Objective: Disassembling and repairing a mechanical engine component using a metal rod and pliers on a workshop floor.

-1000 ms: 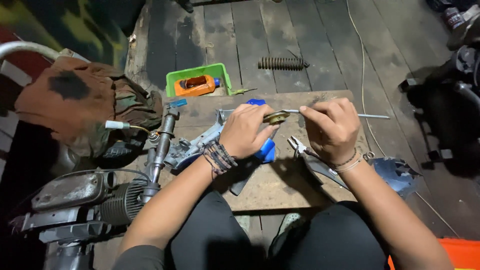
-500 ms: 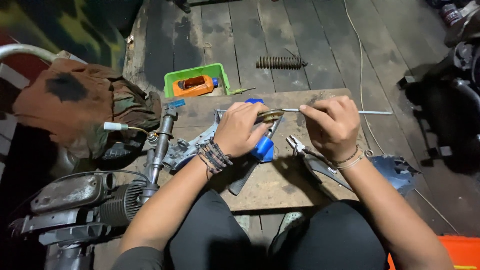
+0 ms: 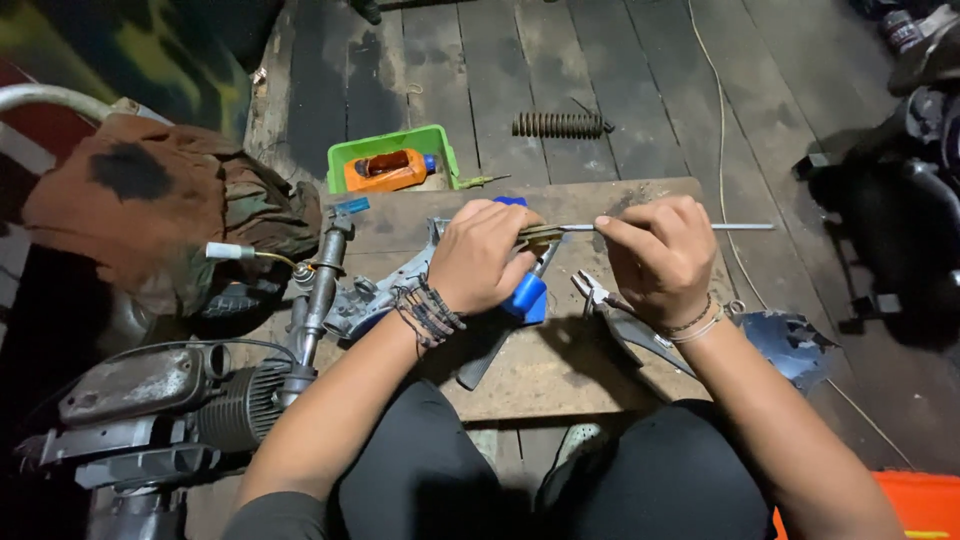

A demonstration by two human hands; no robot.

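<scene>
Orange plastic shows first: a squat orange bottle (image 3: 385, 170) with a blue cap lies on its side inside a green tray (image 3: 440, 145) at about eleven o'clock from the hands, its label too small to make out. A blue tube (image 3: 527, 297) sits just under the left hand, partly covered by it.

Both hands work over a worn wooden board (image 3: 590, 370) laid across the person's lap, above a floor of dark planks (image 3: 620, 70). The light is dim.

The left hand (image 3: 483, 257) has its fingers curled shut around a small brass-coloured fitting (image 3: 540, 234) at the end of a thin metal rod (image 3: 740, 226). The right hand (image 3: 660, 258) pinches the same rod between thumb and fingertips, just beside the left. The rod runs level toward three o'clock, over the board's far edge.

Pliers (image 3: 592, 290) lie on the board at six o'clock from the right hand, close under its wrist. A coil spring (image 3: 558, 124) rests on the planks at twelve o'clock, well apart. A small engine (image 3: 190, 400) sits at eight o'clock, with a brown cloth (image 3: 140, 200) heaped at ten o'clock. A thin cord (image 3: 722, 130) trails across the floor at one o'clock.
</scene>
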